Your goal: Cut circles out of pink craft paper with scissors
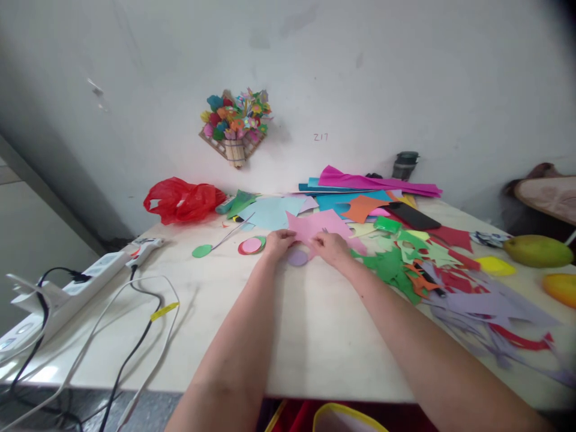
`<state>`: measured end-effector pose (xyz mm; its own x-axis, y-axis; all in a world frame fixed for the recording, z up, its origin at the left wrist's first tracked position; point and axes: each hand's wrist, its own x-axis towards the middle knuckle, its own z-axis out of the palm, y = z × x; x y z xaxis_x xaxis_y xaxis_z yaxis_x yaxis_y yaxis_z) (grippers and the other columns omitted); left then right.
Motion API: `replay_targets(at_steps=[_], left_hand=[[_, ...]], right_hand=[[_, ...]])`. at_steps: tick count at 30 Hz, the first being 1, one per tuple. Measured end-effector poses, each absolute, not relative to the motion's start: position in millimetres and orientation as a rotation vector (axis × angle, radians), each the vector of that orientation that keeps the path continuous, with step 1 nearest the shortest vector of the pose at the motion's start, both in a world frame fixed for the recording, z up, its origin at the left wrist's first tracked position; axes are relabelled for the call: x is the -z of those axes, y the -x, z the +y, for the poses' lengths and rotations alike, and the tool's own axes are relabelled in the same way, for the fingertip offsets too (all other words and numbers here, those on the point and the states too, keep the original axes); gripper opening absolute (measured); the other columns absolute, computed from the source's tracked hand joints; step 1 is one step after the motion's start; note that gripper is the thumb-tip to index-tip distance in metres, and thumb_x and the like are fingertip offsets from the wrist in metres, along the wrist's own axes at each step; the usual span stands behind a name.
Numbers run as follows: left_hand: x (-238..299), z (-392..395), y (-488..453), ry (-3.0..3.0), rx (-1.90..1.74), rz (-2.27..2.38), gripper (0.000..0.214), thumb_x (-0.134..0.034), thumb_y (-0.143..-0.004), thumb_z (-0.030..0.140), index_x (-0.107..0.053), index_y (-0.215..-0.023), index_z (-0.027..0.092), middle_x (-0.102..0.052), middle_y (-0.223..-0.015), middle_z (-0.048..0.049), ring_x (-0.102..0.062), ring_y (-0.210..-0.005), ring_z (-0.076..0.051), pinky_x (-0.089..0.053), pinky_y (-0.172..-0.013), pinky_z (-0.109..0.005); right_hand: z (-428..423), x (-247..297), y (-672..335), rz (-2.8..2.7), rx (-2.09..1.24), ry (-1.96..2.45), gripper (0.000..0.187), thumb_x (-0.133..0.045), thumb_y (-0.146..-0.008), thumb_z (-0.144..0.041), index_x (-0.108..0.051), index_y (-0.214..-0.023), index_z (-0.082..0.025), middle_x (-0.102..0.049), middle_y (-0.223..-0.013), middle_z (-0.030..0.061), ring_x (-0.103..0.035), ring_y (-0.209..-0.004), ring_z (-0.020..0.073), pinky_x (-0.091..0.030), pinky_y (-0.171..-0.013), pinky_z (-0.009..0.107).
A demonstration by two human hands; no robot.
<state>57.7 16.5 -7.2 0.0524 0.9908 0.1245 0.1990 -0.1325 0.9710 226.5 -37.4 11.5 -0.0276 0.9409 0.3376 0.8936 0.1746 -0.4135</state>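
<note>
- Left hand (279, 242): fingers curled, pinching the left near edge of the pink sheet (321, 225), centre frame.
- Right hand (330, 247): closed on the same sheet's near edge.
- Lilac disc (297, 258): flat on the table (288, 336), between both hands.
- Step, as judged: positioning the sheet.
- Further handling calls for a steady two-handed hold, clear of the green scraps (389, 267) to the right.

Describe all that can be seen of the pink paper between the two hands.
The pink paper is a thin, matte sheet with an irregular cut outline and pointed corners. It lies nearly flat on the table, among other coloured scraps. The left hand grips its near left edge and the right hand its near right edge. A purple circle lies just in front of it, between the hands.
</note>
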Motion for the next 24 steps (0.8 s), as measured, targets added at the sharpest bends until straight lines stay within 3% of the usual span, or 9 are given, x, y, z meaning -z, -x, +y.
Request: replay_targets(at_steps=[5, 9, 13, 18, 24], left_hand=[[3, 12, -59, -1.407, -1.182, 1.230, 0.016, -0.064, -0.067, 0.006, -0.071, -0.079, 0.013, -0.068, -0.066, -0.0027, -0.057, -0.055, -0.011, -0.048, -0.062, -0.024], [2, 13, -59, -1.358, -1.191, 1.228, 0.017, -0.067, -0.065, 0.005, -0.070, -0.079, 0.013, -0.068, -0.066, -0.0030, -0.060, -0.058, -0.012, -0.050, -0.066, -0.026], [1, 12, -59, -1.295, -1.163, 1.201, 0.022, -0.068, -0.063, 0.004, -0.068, -0.083, 0.012, -0.067, -0.064, -0.0027, -0.061, -0.055, -0.011, -0.050, -0.064, -0.025], [-4, 6, -59, -1.355, -1.087, 1.227, 0.035, -0.065, -0.062, 0.002, -0.070, -0.096, 0.009, -0.062, -0.054, -0.0006, -0.056, -0.050, -0.011, -0.048, -0.057, -0.023], [-6, 4, -59, -1.422, -1.091, 1.241, 0.048, -0.059, -0.065, 0.002, -0.069, -0.111, 0.010, -0.067, -0.062, -0.0017, -0.059, -0.055, -0.010, -0.047, -0.058, -0.020]], right_hand=[[-44, -31, -241, -2.000, 0.114, 1.968, 0.030, -0.046, -0.089, -0.029, -0.068, -0.105, -0.017, -0.072, -0.104, 0.0133, -0.065, -0.097, 0.0256, -0.043, -0.076, 0.032], [-47, -38, -246, -2.139, 0.017, 2.123, 0.039, -0.053, -0.082, -0.032, -0.064, -0.115, -0.014, -0.069, -0.109, 0.0182, -0.064, -0.103, 0.0312, -0.045, -0.078, 0.036], [-49, -39, -241, -2.206, -0.065, 2.154, 0.043, -0.052, -0.079, -0.024, -0.062, -0.120, -0.014, -0.065, -0.116, 0.0182, -0.062, -0.106, 0.0336, -0.047, -0.080, 0.040], [-52, -38, -236, -2.163, -0.043, 2.162, 0.051, -0.052, -0.080, -0.028, -0.058, -0.127, -0.011, -0.058, -0.122, 0.0228, -0.059, -0.110, 0.0360, -0.046, -0.084, 0.042], [-48, -39, -245, -2.086, -0.131, 2.171, 0.045, -0.052, -0.076, -0.021, -0.062, -0.119, -0.010, -0.060, -0.118, 0.0229, -0.061, -0.106, 0.0347, -0.047, -0.081, 0.039]])
